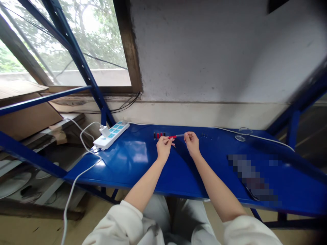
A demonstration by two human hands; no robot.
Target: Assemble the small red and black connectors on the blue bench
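Above the blue table (133, 173), my left hand (164, 147) is closed on a slim red-handled screwdriver (172, 137), or a tool much like one. Its thin pale shaft points right. At the far end of that shaft the fingers of my right hand (192, 143) are pinched together, hiding whatever is between them. Just behind my left hand stands a short row of small black and red pieces (158, 135), too small to name exactly. Several tiny dark parts (203, 135) lie on the table to the right of my right hand.
A white power strip (112, 135) with a plugged-in adapter (104, 131) lies at the left, its cable hanging over the front edge. Round clear lids or dishes (240, 138) rest at the back right. A blurred-out flat object (252, 177) lies at the right front.
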